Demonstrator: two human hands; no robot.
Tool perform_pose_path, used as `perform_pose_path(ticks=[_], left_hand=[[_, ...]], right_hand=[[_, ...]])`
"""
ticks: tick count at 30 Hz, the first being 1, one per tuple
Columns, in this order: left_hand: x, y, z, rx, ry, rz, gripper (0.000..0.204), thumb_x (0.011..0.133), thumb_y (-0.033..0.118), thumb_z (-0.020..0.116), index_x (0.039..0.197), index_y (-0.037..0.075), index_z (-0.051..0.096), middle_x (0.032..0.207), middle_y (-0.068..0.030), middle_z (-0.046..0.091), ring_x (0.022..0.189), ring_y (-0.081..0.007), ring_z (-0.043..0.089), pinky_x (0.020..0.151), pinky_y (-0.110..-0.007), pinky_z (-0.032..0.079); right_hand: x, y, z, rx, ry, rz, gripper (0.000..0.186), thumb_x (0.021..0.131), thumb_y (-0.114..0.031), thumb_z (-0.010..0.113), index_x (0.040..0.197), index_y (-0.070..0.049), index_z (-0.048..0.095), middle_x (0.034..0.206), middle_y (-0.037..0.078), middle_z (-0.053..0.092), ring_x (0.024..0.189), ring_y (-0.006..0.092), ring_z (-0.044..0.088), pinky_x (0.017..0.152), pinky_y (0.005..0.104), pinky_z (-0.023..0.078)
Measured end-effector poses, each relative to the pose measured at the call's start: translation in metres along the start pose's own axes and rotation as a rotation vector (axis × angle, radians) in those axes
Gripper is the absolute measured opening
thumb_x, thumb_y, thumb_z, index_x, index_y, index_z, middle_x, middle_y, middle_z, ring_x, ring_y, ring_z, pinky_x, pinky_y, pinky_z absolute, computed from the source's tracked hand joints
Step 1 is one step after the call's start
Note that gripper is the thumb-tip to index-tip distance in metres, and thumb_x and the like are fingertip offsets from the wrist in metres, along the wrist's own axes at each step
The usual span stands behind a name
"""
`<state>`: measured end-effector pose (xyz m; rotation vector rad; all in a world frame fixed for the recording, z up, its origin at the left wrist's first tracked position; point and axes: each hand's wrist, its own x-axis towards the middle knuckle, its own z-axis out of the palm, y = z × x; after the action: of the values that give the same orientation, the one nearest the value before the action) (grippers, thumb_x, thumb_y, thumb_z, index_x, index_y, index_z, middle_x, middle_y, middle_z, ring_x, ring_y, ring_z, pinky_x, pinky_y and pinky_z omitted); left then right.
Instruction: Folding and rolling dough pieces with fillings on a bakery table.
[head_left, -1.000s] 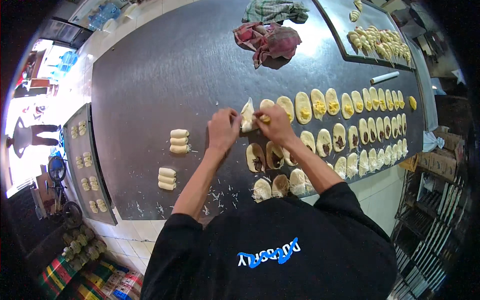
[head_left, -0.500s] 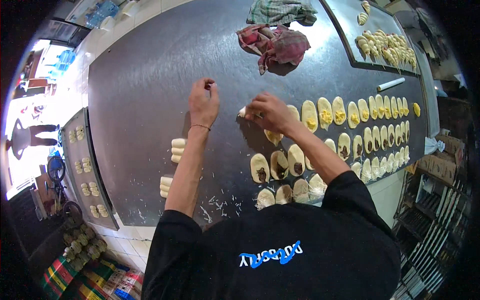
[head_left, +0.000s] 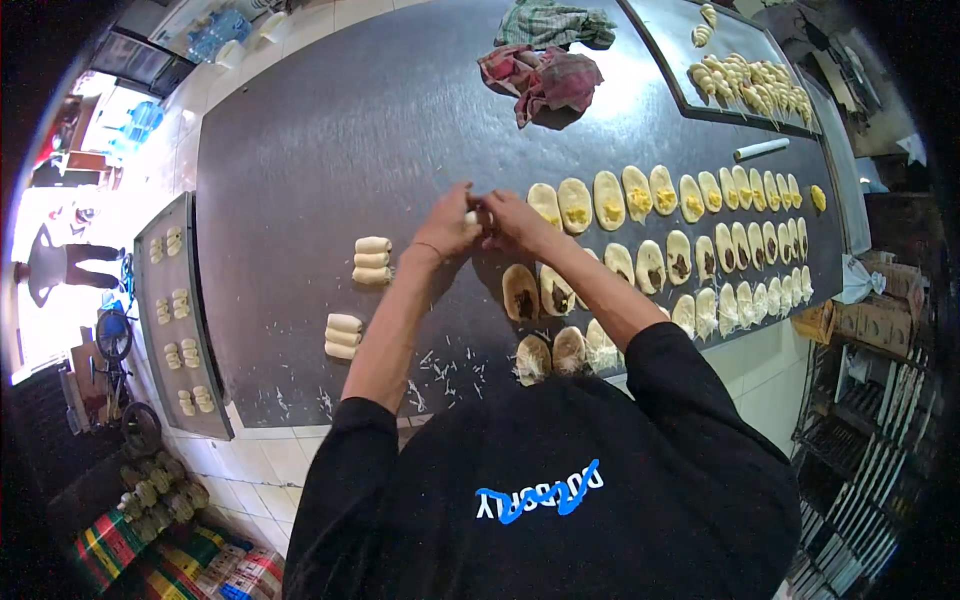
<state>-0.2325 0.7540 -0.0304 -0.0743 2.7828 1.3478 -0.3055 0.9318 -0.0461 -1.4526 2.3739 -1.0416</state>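
My left hand (head_left: pixel 449 224) and my right hand (head_left: pixel 517 222) meet over the middle of the table. Both are closed around a small pale piece of dough (head_left: pixel 471 217), mostly hidden by the fingers. To the right run rows of flattened dough ovals: one row with yellow filling (head_left: pixel 609 205), one with dark filling (head_left: pixel 650 267), and a nearer row with white shreds (head_left: pixel 705 313). Left of my left forearm lie two groups of rolled dough pieces, a farther group (head_left: pixel 372 260) and a nearer group (head_left: pixel 343 337).
A tray of shaped dough pieces (head_left: pixel 182 375) lies along the table's left side. At the far right stands another tray with twisted dough (head_left: pixel 750 88). A white rod (head_left: pixel 762 149) lies near it. Crumpled cloths (head_left: pixel 558 80) rest at the far edge. White shreds (head_left: pixel 440 375) are scattered nearby.
My left hand, raised and apart before, has come down and right to meet my right hand at the dough. The view has shifted slightly.
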Motion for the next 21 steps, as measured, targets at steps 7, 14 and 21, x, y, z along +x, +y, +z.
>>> perform_pose_path(ticks=[7,14,21], left_hand=[[-0.054,0.018,0.031,0.208,0.207,0.186,0.075,0.078,0.014,0.076,0.142,0.003,0.039,0.121,-0.0194,0.058,0.101,-0.0372,0.06,0.091,-0.042,0.05],[-0.043,0.045,0.019,-0.326,0.288,-0.465,0.04,0.083,0.013,0.074,0.119,-0.001,0.065,0.109,-0.0151,0.068,0.098,-0.0217,0.067,0.085,-0.032,0.054],[-0.037,0.015,0.031,-0.119,0.32,-0.204,0.064,0.082,0.023,0.076,0.135,-0.002,0.049,0.135,-0.0218,0.051,0.124,-0.0307,0.051,0.102,-0.039,0.043]], right_hand=[[-0.052,-0.029,-0.007,0.295,0.066,0.335,0.063,0.073,-0.004,0.075,0.131,-0.003,0.049,0.109,0.017,0.063,0.104,0.0325,0.061,0.092,0.0383,0.049],[-0.026,-0.052,-0.006,0.416,0.266,0.674,0.026,0.084,-0.015,0.067,0.104,0.0,0.07,0.095,0.018,0.071,0.09,0.0298,0.07,0.081,0.0361,0.054],[-0.037,-0.034,-0.025,0.257,0.356,0.506,0.047,0.082,-0.02,0.074,0.122,-0.001,0.059,0.119,0.025,0.056,0.108,0.0392,0.057,0.094,0.0429,0.046]])
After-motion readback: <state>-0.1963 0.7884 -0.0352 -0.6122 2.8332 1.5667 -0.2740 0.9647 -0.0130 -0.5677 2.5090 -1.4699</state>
